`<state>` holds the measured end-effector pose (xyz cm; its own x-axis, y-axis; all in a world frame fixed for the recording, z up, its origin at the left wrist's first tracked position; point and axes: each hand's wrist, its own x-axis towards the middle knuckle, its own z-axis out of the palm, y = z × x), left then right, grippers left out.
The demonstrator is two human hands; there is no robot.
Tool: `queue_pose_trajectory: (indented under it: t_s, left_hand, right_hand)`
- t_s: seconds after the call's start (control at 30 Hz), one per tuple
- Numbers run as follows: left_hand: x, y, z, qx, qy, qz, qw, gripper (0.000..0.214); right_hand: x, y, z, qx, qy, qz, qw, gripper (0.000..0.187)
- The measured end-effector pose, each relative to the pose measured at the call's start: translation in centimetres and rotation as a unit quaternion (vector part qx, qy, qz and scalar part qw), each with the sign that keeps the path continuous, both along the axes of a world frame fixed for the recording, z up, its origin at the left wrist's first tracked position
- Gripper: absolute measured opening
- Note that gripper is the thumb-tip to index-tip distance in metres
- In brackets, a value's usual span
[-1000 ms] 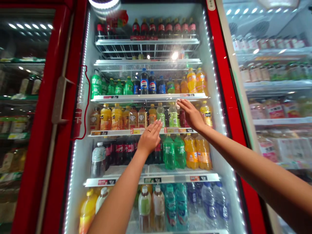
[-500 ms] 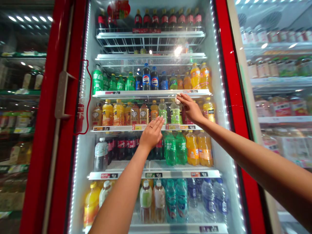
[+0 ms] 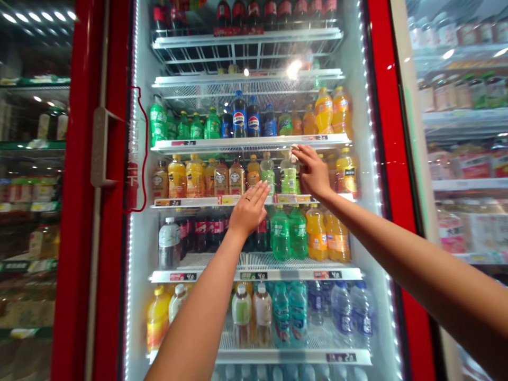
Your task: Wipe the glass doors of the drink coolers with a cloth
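An open drinks fridge with a red frame [image 3: 381, 106] stands in front of me, its wire shelves full of bottles. My left hand [image 3: 249, 210] is open, fingers together, and reaches to the front edge of the shelf of juice bottles [image 3: 206, 177]. My right hand [image 3: 315, 172] is higher and to the right, fingers curled at the top of a pale green bottle [image 3: 288, 175], pinching something small and whitish [image 3: 294, 153] that I cannot make out. Green soda bottles [image 3: 289, 233] and orange soda bottles [image 3: 325, 234] stand on the shelf below my hands.
The fridge's red door [image 3: 85, 185] with a grey handle [image 3: 101, 148] stands open at the left. A second glass-fronted fridge [image 3: 464, 132] is at the right. Cola bottles [image 3: 270, 10] line the top shelf; water bottles [image 3: 341, 312] fill the bottom.
The view has dropped slightly, so the shelves sit higher in frame. My left hand has moved up and right toward the juice shelf edge. My right hand stays at the pale green bottle's top.
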<state>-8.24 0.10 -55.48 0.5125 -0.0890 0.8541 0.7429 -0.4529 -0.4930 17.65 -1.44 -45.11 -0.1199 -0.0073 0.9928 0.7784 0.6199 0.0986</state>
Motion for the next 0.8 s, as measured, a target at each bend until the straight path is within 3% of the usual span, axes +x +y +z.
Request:
queue_pose_trajectory:
  t_s: [0.17, 0.33, 0.43, 0.57, 0.67, 0.8]
  left_hand:
    - [0.0, 0.0, -0.1, 0.020, -0.002, 0.001, 1.000, 0.081]
    - [0.0, 0.0, -0.1, 0.024, -0.004, 0.008, 1.000, 0.079]
    - [0.0, 0.0, -0.1, 0.023, 0.000, 0.012, 1.000, 0.082]
    - [0.1, -0.1, -0.1, 0.029, -0.001, 0.021, 0.999, 0.086]
    - [0.1, -0.1, -0.1, 0.036, -0.003, 0.031, 0.999, 0.080]
    - [0.1, -0.2, -0.1, 0.044, -0.001, 0.041, 0.998, 0.067]
  right_hand:
    - [-2.7, 0.5, 0.8, 0.001, -0.033, -0.005, 0.999, 0.070]
    - [-1.1, -0.6, -0.6, -0.006, -0.113, -0.003, 0.994, 0.065]
    - [-0.6, -0.4, -0.2, 0.011, -0.055, -0.007, 0.998, 0.061]
    - [-2.9, 0.3, 1.2, 0.023, -0.003, -0.010, 1.000, 0.066]
    - [-4.3, 0.2, 1.3, 0.020, -0.072, -0.005, 0.997, 0.070]
    - [-2.9, -0.6, -0.1, 0.015, -0.148, -0.006, 0.989, 0.067]
